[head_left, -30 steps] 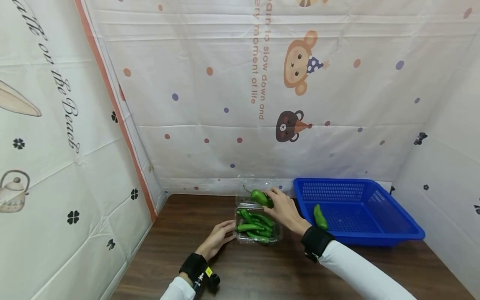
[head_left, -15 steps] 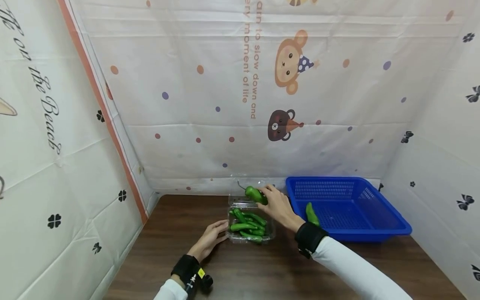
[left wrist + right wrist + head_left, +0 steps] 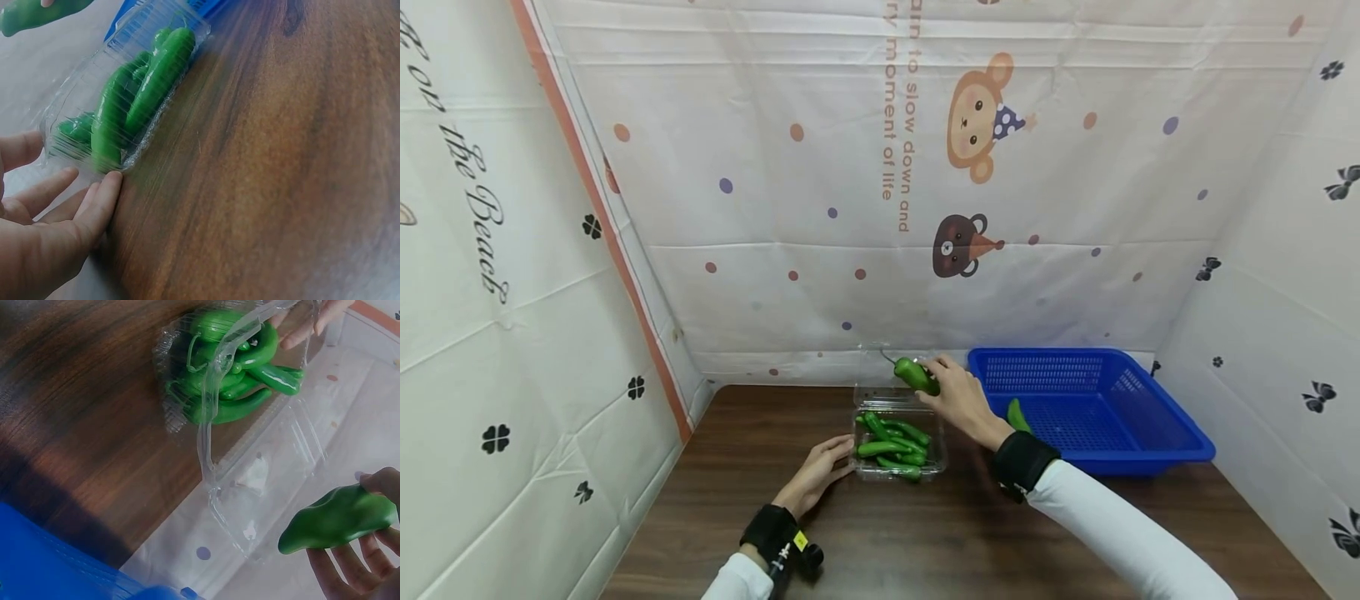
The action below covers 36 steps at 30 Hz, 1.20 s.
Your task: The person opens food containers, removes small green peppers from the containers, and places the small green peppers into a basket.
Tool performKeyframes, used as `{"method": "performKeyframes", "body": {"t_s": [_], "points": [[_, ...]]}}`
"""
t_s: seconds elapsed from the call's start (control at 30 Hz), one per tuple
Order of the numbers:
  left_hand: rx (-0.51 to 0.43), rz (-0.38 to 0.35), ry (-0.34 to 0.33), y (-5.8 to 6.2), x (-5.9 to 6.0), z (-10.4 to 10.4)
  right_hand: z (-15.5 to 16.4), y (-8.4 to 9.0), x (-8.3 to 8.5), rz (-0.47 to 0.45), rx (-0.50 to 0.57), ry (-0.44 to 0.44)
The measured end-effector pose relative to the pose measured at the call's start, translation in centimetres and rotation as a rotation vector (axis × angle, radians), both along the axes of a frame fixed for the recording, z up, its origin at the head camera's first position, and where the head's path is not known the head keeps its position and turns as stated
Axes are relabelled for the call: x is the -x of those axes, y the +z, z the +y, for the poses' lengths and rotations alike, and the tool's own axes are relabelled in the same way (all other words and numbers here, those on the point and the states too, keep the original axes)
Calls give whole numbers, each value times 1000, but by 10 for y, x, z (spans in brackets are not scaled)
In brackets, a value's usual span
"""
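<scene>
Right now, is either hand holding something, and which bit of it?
The right hand pinches a green pepper across its body between thumb and fingers, its stem sticking free. The left hand only touches the clear box.

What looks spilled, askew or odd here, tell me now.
Among the peppers, nothing looks spilled. Only the backdrop seems odd: its monkey face, bear face and lettering are turned sideways.

White sleeves (image 3: 1123, 529), black wristbands (image 3: 1025, 461), small yellow label (image 3: 801, 540)
</scene>
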<state>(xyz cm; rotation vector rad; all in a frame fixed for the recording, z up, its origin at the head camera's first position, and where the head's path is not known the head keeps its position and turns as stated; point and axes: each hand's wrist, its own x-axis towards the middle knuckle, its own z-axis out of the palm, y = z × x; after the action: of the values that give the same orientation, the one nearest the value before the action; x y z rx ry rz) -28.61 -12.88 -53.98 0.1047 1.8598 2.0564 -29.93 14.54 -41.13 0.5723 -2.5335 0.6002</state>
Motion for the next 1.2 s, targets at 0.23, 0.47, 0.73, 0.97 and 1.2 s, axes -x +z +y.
{"method": "performKeyframes", "body": {"t_s": [0.23, 0.47, 0.73, 0.97, 1.2], "points": [[8, -2, -2, 2, -1, 1, 2, 2, 2, 10, 15, 2], [11, 9, -1, 3, -2, 2, 6, 6, 1, 22, 8, -22], [21, 4, 4, 4, -1, 2, 13, 11, 3, 47, 6, -22], [20, 1, 8, 3, -2, 2, 16, 11, 0, 36, 23, -30], [19, -2, 13, 1, -3, 2, 18, 11, -1, 25, 21, -26]]}}
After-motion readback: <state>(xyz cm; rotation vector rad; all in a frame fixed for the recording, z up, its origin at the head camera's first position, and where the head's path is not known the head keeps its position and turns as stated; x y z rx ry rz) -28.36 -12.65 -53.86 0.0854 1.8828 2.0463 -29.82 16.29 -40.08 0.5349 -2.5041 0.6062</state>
